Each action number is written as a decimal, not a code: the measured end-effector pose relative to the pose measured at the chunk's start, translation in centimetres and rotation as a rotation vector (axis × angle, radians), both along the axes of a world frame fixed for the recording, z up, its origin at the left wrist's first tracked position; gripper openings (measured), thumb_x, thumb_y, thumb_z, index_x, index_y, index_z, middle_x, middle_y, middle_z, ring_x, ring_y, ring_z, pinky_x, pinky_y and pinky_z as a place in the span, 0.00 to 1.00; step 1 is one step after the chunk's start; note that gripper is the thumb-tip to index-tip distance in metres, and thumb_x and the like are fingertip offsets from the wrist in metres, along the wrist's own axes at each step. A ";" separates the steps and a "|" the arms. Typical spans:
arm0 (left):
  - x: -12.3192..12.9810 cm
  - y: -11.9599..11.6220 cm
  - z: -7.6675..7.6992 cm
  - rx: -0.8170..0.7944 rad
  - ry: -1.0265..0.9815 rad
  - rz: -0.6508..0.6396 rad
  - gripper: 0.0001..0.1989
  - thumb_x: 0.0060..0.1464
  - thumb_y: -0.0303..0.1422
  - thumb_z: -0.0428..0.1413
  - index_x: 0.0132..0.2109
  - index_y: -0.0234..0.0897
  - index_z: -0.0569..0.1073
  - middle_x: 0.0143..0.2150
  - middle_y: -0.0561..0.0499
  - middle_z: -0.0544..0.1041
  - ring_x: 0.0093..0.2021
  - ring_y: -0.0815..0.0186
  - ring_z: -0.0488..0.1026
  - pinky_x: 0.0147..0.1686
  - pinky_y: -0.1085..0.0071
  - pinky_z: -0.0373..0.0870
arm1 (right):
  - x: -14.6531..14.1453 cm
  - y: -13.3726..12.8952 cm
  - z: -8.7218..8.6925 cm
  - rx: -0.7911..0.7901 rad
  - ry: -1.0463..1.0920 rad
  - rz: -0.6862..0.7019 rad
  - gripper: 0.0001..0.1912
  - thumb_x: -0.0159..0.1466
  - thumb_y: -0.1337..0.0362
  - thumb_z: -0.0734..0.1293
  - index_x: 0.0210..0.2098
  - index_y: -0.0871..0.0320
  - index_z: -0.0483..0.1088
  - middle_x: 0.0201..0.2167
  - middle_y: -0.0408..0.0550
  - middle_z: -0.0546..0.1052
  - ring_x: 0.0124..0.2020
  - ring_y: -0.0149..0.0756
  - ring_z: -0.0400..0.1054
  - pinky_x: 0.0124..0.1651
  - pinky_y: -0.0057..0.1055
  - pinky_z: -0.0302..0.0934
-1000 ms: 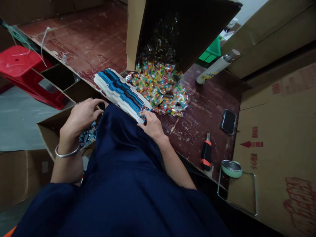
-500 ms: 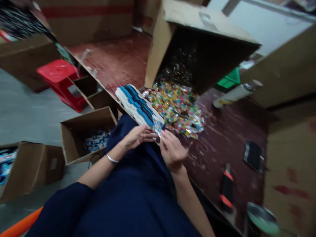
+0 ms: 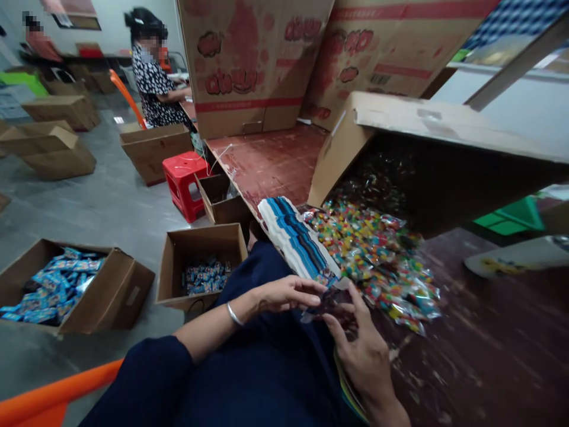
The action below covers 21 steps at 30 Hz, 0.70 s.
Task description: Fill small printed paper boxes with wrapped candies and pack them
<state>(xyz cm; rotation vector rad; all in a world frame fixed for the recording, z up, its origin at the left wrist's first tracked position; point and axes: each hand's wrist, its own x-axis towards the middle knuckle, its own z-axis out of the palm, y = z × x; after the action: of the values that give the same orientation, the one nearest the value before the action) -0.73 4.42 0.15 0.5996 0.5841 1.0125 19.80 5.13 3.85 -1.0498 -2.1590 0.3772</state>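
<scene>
Over my lap, my left hand (image 3: pixel 291 295) and my right hand (image 3: pixel 364 338) hold a small clear plastic packet (image 3: pixel 331 299) between their fingertips. My right thumb and index finger grip its right side; the left fingers pinch the other side, fairly straight. Just beyond them, a long stack of blue-and-white printed wrappers (image 3: pixel 296 234) lies along the table edge, its near end almost at my fingertips. Right of the stack spreads a heap of clear packets with colourful candies (image 3: pixel 373 255), spilling out of a tipped cardboard box (image 3: pixel 340 148).
Left of me on the floor stand an open box (image 3: pixel 171 267) with small packets and another box (image 3: pixel 128 290) of blue packets. A red stool (image 3: pixel 180 178) is beyond them. A white bottle (image 3: pixel 511 258) and green basket (image 3: pixel 511 216) are at right. A co-worker (image 3: pixel 155 77) sits farther back.
The view has swung up and left, bringing the co-worker and tall boxes into sight. My fingers have moved apart, with the clear packet spread between them.
</scene>
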 end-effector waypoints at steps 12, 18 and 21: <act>0.9 -0.6 0.1 0.174 0.235 -0.154 0.33 0.36 0.54 0.74 0.44 0.33 0.83 0.37 0.52 0.78 0.37 0.68 0.71 0.44 0.70 0.68 | 1.8 1.2 1.8 -0.572 0.116 0.066 0.21 0.63 0.44 0.72 0.27 0.54 0.71 0.19 0.41 0.74 0.20 0.34 0.71 0.23 0.26 0.65; 2.4 -0.7 0.5 0.158 0.246 0.159 0.33 0.39 0.56 0.73 0.41 0.31 0.82 0.34 0.51 0.78 0.35 0.68 0.70 0.41 0.72 0.67 | 1.0 0.9 0.8 -0.453 0.446 -0.224 0.29 0.54 0.43 0.78 0.47 0.57 0.77 0.36 0.51 0.83 0.33 0.41 0.79 0.32 0.30 0.73; 3.5 -1.0 0.2 0.116 0.197 0.344 0.32 0.40 0.54 0.73 0.40 0.30 0.82 0.35 0.49 0.79 0.35 0.67 0.73 0.42 0.69 0.71 | 0.1 0.3 -0.6 -0.501 0.381 -0.248 0.27 0.57 0.41 0.76 0.42 0.58 0.80 0.32 0.48 0.83 0.29 0.39 0.76 0.30 0.29 0.71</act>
<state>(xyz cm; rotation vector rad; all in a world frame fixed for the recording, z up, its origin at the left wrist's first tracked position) 2.74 3.44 0.37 0.7222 0.8256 1.3262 19.87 5.42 3.24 -1.3687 -1.6063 0.9478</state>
